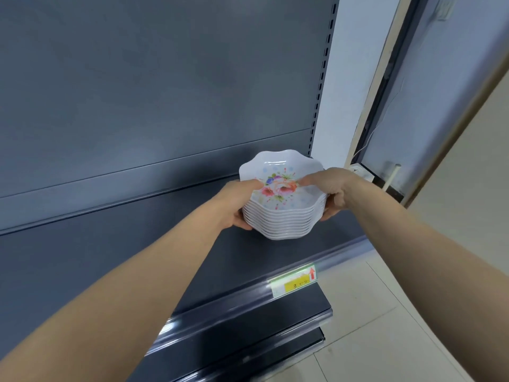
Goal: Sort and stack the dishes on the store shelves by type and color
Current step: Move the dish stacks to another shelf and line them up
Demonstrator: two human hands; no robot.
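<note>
Stack of scalloped white bowls (281, 216) was held between both hands over the right end of the dark shelf (137, 244), near its front edge; whether its base rested on the shelf or hung just above it could not be told. The left grip (238, 205) was clamped on the stack's left side, thumb hooked over the top rim and fingers curled beneath; the right grip (333, 188) was clamped on the opposite side in the same way.

The bowls looked like glossy melamine or plastic, so probably stiff, light singly and only moderately heavy as a pile; the smooth surfaces would likely be slippery, and nested pieces could slide sideways if the stack were tilted. Hard ware of this kind might chip at its wavy rims if dropped. The sensible hold seemed to be the one shown: two opposite sides, support under the bottom bowl, thumbs pinning the top one.

Some ten bowls sat nested one inside another, rims evenly layered; the top bowl (278, 172) held nothing, showing only a printed flower spray in pink, orange and purple. All visible pieces matched in shape and colour.

A yellow price label (294, 282) sat in the shelf's front rail below the stack; a lower shelf (248, 326) and pale floor tiles (385, 312) lay beneath.
</note>
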